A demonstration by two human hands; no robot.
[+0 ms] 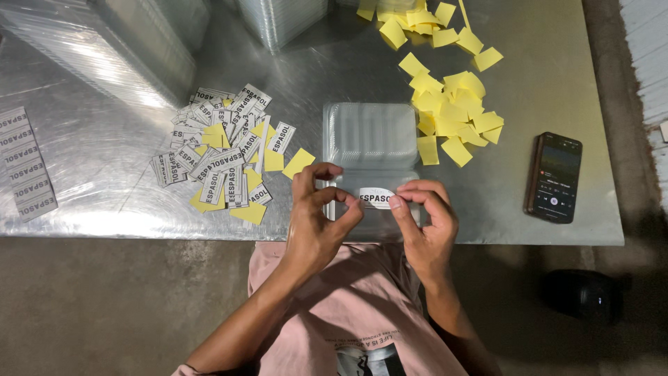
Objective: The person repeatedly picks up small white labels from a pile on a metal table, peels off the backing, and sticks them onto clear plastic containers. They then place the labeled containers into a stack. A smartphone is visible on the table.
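Both my hands meet over the near table edge on a small white label sticker (376, 198) with black print. My left hand (316, 219) pinches its left end between thumb and fingers. My right hand (426, 226) grips its right end with thumb and forefinger. Just beyond the sticker lies an open clear plastic clamshell container (372, 136), its near half partly hidden behind my fingers. Left of it sits a loose pile of white printed labels (219, 157) mixed with yellow backing slips.
Peeled yellow backing papers (452, 111) lie scattered at the right and far centre. A black phone (554, 177) with a lit screen rests near the metal table's (111, 139) right edge. Stacks of clear containers (132, 49) stand at the back left. A label strip (26, 163) lies far left.
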